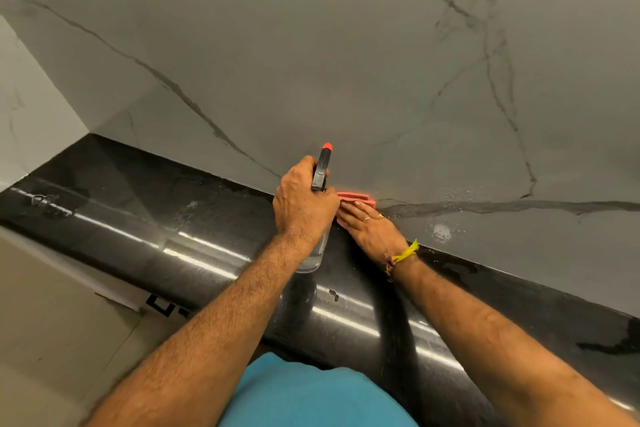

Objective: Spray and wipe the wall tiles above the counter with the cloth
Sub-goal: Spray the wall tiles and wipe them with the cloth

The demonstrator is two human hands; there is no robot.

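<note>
The wall tiles (346,45) filled the far half of the view, pale grey with dark veins running across them. Droplets and a small foamy patch (441,230) sat low on the tiles, to the right of the hands. Below the tiles ran the black, glossy tabletop (138,204), slanting from far left to near right, with streaks of reflected light and a few wet marks on it. A blue shirt (311,395) showed at the near edge.

The left hand (303,204) gripped the spray bottle (322,173), fingers curled round its neck; the black head with its orange tip pointed at the tiles, and the clear body hung below the wrist above the tabletop. Just right of it, the right hand (370,224) lay flat with its fingers straight and together, pressing the pink cloth (356,199) against the tiles where they met the tabletop. Only a strip of cloth showed past the fingertips. A ring sat on one right finger, and a yellow thread band (403,255) circled the right wrist.
</note>
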